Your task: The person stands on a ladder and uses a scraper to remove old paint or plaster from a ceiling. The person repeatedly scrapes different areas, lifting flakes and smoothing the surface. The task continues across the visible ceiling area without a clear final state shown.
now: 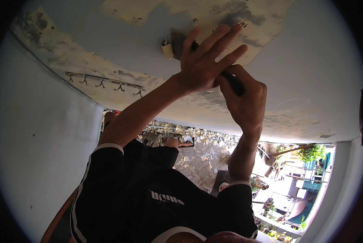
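My right hand [248,95] is closed round the dark handle of a scraper [176,45]. The scraper's flat blade lies against the wall [149,38], where blue-grey paint borders a bared cream patch. A curled strip of loosened paint [167,49] stands at the blade's edge. Across the handle and the rear of the blade rests my left hand [203,60], its fingers stretched out and spread; it hides much of the tool's middle.
A rail of metal hooks [104,80] is fixed to the wall on the left. Peeled paint flakes litter the floor [201,160], with a dark grid-like item [220,181] on it. To the right, a bright opening shows plants [311,153] and poles outside.
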A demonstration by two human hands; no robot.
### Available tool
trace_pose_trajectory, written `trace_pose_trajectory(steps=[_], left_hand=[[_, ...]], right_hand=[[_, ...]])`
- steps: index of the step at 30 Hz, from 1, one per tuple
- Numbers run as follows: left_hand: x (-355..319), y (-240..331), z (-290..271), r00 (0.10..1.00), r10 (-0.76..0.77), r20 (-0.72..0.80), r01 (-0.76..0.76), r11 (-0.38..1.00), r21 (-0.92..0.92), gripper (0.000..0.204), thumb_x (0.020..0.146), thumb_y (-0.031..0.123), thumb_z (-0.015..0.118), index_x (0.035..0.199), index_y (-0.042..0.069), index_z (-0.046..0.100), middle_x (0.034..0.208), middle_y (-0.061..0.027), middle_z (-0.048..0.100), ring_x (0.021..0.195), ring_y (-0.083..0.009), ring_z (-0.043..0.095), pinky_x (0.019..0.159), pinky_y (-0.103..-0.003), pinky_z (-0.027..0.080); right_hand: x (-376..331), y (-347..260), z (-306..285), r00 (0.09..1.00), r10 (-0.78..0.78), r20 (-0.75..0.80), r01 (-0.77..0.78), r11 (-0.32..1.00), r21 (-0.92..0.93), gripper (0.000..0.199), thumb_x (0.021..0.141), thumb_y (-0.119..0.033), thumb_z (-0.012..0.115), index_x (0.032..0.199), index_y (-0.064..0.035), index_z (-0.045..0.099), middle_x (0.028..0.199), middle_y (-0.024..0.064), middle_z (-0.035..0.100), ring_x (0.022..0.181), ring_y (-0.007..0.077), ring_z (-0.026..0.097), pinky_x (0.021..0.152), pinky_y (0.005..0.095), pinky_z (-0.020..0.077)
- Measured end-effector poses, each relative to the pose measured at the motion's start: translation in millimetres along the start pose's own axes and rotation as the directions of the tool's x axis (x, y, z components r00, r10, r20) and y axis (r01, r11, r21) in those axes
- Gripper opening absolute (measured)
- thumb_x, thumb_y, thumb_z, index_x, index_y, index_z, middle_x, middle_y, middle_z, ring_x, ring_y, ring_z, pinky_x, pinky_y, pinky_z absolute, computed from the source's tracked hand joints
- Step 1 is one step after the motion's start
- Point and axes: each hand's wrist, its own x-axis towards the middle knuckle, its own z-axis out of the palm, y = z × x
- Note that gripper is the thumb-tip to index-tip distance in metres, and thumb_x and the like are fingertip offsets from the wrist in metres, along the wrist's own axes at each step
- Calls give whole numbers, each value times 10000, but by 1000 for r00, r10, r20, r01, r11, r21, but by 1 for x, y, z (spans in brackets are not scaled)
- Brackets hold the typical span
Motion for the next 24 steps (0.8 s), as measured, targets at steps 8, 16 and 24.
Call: trace_pose_trajectory(steps=[8, 16, 24], left_hand=[[42, 39, 14, 983, 182, -9, -181, 973, -141, 661, 834, 568, 694, 1437, 373, 507, 1572, 20, 440, 1447, -148, 380, 1239, -510, 72], [14, -14, -16, 998, 65, 5, -64, 996, -56, 523, 912, 630, 552, 1357, 360, 599, 1525, -23, 503, 1431, -185, 409, 1237, -488, 65], [43, 15, 9, 992, 120, -25, -123, 980, -155, 606, 805, 493, 715, 1370, 348, 550, 1575, 33, 438, 1443, -147, 389, 1230, -534, 97]], right_hand=[[-21, -22, -52, 968, 211, -135, -227, 967, -115, 114, 873, -40, 695, 983, -22, 719, 779, 76, 748, 635, 118, 682, 610, 277, 524], [0, -31, 2, 997, 20, -73, -24, 998, -63, 143, 831, -33, 739, 970, -48, 713, 751, 100, 729, 643, 168, 717, 602, 300, 531], [-11, -33, -32, 969, 167, -181, -191, 973, -126, 92, 907, 33, 688, 999, 33, 682, 757, 10, 663, 684, 22, 515, 616, 191, 406]])
